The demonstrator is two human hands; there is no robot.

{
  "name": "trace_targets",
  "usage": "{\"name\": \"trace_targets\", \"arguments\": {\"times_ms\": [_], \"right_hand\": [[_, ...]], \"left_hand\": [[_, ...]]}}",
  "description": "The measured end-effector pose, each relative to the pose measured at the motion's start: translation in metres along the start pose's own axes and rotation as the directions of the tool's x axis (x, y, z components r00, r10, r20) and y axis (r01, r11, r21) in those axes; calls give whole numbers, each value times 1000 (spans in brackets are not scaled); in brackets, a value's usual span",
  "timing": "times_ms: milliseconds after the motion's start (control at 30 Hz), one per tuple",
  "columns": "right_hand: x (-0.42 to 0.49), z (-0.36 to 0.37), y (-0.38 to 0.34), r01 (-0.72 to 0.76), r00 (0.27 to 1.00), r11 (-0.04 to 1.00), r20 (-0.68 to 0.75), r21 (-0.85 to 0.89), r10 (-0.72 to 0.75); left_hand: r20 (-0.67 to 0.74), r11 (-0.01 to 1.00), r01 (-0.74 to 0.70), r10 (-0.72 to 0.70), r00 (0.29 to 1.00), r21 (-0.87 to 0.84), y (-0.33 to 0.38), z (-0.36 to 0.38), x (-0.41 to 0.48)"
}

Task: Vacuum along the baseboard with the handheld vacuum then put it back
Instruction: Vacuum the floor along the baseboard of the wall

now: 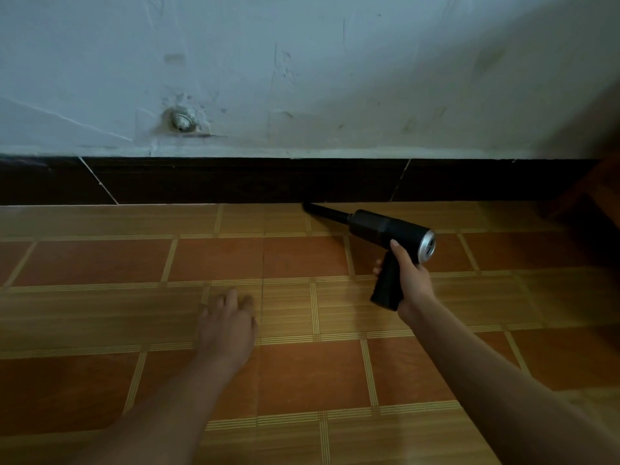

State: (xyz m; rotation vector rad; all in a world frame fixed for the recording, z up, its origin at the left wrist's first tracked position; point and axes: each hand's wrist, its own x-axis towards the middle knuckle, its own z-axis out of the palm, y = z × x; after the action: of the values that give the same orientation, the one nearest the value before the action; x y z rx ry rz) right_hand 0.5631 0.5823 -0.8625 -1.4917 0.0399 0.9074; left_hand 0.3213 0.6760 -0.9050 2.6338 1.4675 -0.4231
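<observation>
- The wall [335,68], pale and scuffed, fills the far side; a small metal fitting [183,119] sticks out of it low on the left.
- The tiled floor [100,263] spreads orange and tan from the near edge to the wall, with bare tiles open to the left of the vacuum.
- The baseboard [235,181], a dark band, runs along the floor's far edge.
- Dark wooden furniture [597,196] crowds the far right corner.
- The handheld vacuum [389,229], black with a silver rear cap, has its thin nozzle tip at the foot of the baseboard.
- The right hand [411,280] has its fingers wrapped round the vacuum's grip.
- The left hand [228,323] rests palm down on the floor, fingers loosely apart, well apart from the vacuum.
</observation>
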Motion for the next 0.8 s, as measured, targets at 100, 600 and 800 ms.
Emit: {"name": "trace_targets", "arguments": {"times_ms": [100, 600, 800], "right_hand": [[0, -11, -5, 0, 1000, 1000, -27, 15, 1], [8, -57, -18, 49, 986, 998, -162, 48, -41], [11, -75, -18, 87, 965, 993, -256, 79, -65]], "left_hand": [[-34, 999, -25, 24, 999, -20, 11, -1, 0], [-38, 939, -275, 273, 961, -207, 58, 3, 13], [-38, 932, -299, 298, 954, -205, 64, 1, 15]]}}
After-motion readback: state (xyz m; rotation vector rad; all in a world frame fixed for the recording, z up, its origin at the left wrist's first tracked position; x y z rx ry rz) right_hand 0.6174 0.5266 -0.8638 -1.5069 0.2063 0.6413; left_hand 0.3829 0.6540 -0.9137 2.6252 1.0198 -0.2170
